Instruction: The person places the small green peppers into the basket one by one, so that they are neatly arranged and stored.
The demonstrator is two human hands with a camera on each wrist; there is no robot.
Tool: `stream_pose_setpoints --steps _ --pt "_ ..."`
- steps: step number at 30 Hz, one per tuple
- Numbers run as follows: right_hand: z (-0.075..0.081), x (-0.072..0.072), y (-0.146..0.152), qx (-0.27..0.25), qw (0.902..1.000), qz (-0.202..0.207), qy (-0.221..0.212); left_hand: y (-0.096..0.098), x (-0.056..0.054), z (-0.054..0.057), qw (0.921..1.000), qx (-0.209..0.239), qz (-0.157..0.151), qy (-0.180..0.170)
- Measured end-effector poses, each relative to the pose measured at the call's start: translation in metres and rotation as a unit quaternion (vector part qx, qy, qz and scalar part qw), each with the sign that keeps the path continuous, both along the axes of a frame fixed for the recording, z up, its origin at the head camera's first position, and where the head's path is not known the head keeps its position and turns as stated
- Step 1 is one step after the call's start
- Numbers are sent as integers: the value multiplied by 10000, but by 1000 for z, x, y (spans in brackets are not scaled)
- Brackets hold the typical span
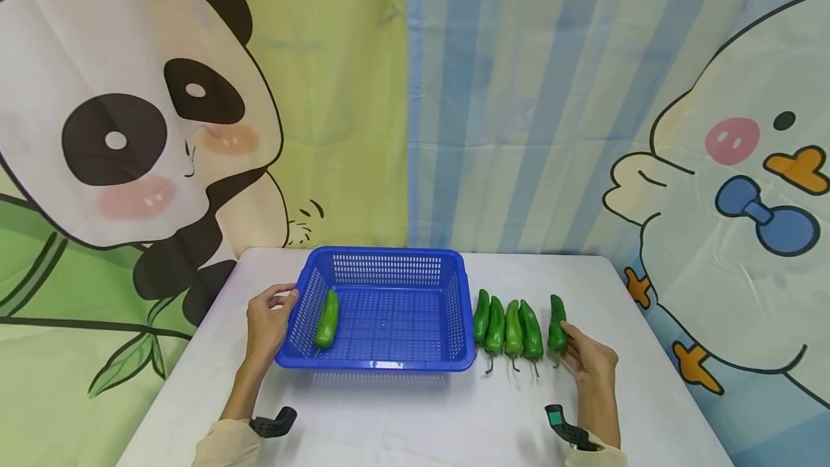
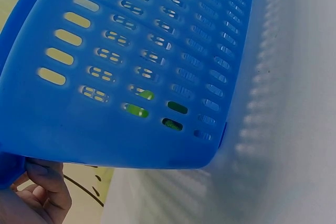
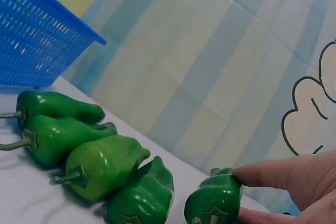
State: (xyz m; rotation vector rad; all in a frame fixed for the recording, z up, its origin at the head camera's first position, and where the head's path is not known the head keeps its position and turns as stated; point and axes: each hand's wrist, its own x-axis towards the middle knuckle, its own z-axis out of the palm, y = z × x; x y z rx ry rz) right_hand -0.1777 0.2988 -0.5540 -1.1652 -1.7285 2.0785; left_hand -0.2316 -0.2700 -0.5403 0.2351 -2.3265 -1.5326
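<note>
Cream sleeves point(image 1: 227, 445) come nearest, with black wrist devices point(image 1: 275, 425) poking inward below the hands. At its fingertips, the left hand point(image 1: 264, 323) has the near-left side of a blue plastic basket point(image 1: 372, 365), the rim caught between thumb and fingers. From the left wrist I can see what the head view hides: fingers folded up beneath that rim, and the slotted outer wall, with bits of green showing through the holes.

Only the head view gives that green its full shape: one bright green pepper point(image 1: 328, 319) lying inside the basket, along the wall closest to the left hand, its stem toward the person. Over on the other side, the right hand point(image 1: 593, 359) pinches a dark green pepper point(image 1: 557, 323) by its right flank, the pepper lying on the white table point(image 1: 493, 424) just left of that hand.

Between this pepper and the basket sits a row of four green peppers point(image 1: 514, 328), side by side, stems pointing back to the person. Seen from the right wrist, their curved stems, star-shaped caps and glossy shoulders come up close, and the third one out from the basket looks lighter than its neighbours; the basket's inside is out of sight there.

Beyond both hands hang a panda curtain point(image 1: 350, 128), past the left, and a blue striped curtain point(image 1: 519, 128), past the right.
</note>
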Motion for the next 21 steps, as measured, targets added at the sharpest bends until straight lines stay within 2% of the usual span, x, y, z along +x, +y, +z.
stream_pose_setpoints --steps 21 --pt "21 3 -12 -667 9957 355 532 0 1 0 10000 -40 0 -9"
